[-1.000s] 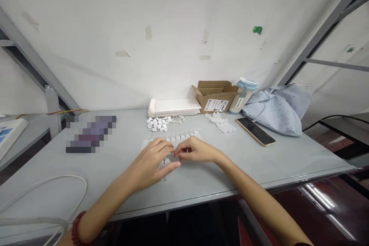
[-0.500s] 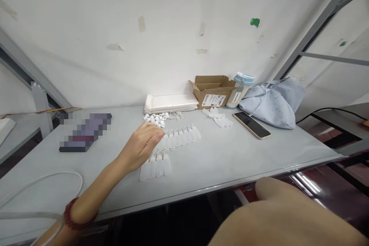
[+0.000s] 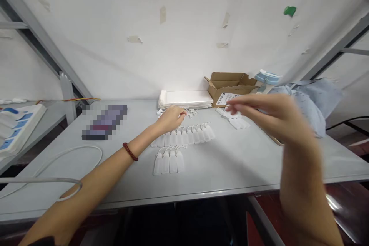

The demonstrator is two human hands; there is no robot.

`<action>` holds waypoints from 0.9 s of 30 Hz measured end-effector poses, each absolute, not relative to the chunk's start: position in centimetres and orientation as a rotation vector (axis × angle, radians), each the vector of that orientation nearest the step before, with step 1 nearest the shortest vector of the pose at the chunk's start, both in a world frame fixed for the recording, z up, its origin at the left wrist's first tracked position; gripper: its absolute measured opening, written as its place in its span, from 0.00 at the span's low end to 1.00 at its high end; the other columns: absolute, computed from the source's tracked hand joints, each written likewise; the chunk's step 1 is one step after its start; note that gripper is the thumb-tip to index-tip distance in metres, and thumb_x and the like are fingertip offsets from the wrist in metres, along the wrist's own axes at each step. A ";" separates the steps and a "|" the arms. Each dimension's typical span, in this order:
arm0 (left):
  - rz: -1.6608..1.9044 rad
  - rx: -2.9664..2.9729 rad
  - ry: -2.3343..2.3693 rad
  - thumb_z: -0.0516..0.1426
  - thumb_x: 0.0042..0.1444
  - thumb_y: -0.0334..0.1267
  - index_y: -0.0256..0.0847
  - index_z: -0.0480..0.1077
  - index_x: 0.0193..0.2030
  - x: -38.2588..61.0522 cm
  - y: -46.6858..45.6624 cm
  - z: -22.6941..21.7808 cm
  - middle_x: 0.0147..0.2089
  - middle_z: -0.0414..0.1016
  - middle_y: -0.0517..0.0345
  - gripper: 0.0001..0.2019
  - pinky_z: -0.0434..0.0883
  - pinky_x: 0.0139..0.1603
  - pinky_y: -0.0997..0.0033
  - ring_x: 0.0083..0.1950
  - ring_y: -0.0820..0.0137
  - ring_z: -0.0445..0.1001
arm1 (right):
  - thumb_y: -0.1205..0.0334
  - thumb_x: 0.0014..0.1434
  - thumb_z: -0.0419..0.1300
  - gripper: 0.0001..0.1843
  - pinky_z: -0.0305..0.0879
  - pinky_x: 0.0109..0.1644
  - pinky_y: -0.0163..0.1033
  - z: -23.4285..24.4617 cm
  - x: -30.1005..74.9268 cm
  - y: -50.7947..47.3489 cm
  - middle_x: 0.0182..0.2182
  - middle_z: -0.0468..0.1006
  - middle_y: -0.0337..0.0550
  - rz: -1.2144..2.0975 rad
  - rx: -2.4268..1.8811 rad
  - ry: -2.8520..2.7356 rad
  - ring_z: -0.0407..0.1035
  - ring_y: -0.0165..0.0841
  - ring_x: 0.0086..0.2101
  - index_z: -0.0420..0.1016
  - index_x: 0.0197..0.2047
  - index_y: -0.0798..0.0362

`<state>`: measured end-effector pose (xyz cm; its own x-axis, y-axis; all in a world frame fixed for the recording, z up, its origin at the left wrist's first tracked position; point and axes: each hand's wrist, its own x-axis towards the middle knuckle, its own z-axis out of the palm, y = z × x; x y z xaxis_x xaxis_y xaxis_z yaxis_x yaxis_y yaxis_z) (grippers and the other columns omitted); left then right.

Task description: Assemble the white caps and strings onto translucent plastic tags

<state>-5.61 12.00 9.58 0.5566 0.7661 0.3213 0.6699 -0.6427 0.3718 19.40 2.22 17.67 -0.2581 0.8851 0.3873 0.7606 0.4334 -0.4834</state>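
My left hand [image 3: 173, 118], a dark red bead bracelet [image 3: 130, 152] at its wrist, hovers over small white caps [image 3: 159, 112] and beside thin white strings [image 3: 192, 112]. Its fingers are curled together, and whatever they hold is hidden. My right hand [image 3: 271, 113] reaches in from the right, slightly blurred, fingers stretched out and thumb apart. Its fingertips are above loose translucent white bottles [image 3: 238, 123]. Closer to me lie a long row of flat translucent bottles with string loops [image 3: 190, 136] and a shorter row of the same bottles [image 3: 169, 162].
A white stack [image 3: 184, 99] and an open cardboard box [image 3: 230, 84] stand against the wall. At right are a blue-lidded cup [image 3: 268, 77] and a light blue bag [image 3: 314, 103]. A pixelated dark object [image 3: 105, 123] and a white cable [image 3: 72, 148] lie left.
My right hand has risen from the lower right to over the loose bottles. My left hand has moved farther back over the caps and strings. The view has shifted left.
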 end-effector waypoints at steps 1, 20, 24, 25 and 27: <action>0.633 2.606 1.238 0.48 0.57 0.31 0.38 0.75 0.37 -5.3 12.8 9.4 0.41 0.78 0.52 0.14 0.67 0.48 0.62 0.46 0.60 0.71 | 0.62 0.61 0.53 0.10 0.68 0.43 0.48 17.2 19.9 3.9 0.32 0.78 0.44 0.203 -1.443 -2.072 0.72 0.40 0.37 0.77 0.37 0.48; 0.444 2.690 1.492 0.53 0.54 0.33 0.38 0.78 0.35 -3.5 15.6 8.2 0.38 0.74 0.45 0.11 0.68 0.45 0.59 0.45 0.56 0.70 | 0.75 0.55 0.51 0.18 0.61 0.44 0.39 8.7 23.6 11.0 0.46 0.73 0.56 -0.145 -2.213 -2.215 0.68 0.42 0.46 0.74 0.47 0.59; 0.630 2.595 1.516 0.53 0.55 0.37 0.42 0.77 0.38 -4.7 14.6 8.6 0.36 0.73 0.51 0.11 0.68 0.45 0.61 0.44 0.59 0.70 | 0.72 0.58 0.52 0.17 0.61 0.44 0.39 8.7 23.5 11.0 0.46 0.73 0.56 -0.146 -2.202 -2.191 0.68 0.41 0.45 0.72 0.49 0.58; 0.683 2.562 1.505 0.53 0.56 0.38 0.42 0.77 0.38 -5.2 14.1 8.6 0.36 0.73 0.52 0.11 0.68 0.45 0.61 0.43 0.60 0.70 | 0.71 0.58 0.52 0.17 0.61 0.44 0.39 8.8 23.3 11.0 0.47 0.72 0.56 -0.139 -2.174 -2.182 0.68 0.41 0.45 0.71 0.50 0.58; 0.793 2.491 1.460 0.53 0.56 0.39 0.42 0.76 0.37 -6.1 12.8 8.8 0.37 0.75 0.53 0.10 0.68 0.46 0.62 0.43 0.62 0.71 | 0.69 0.59 0.52 0.16 0.61 0.46 0.39 8.8 22.7 10.9 0.47 0.72 0.55 -0.098 -2.040 -2.156 0.68 0.41 0.45 0.70 0.51 0.58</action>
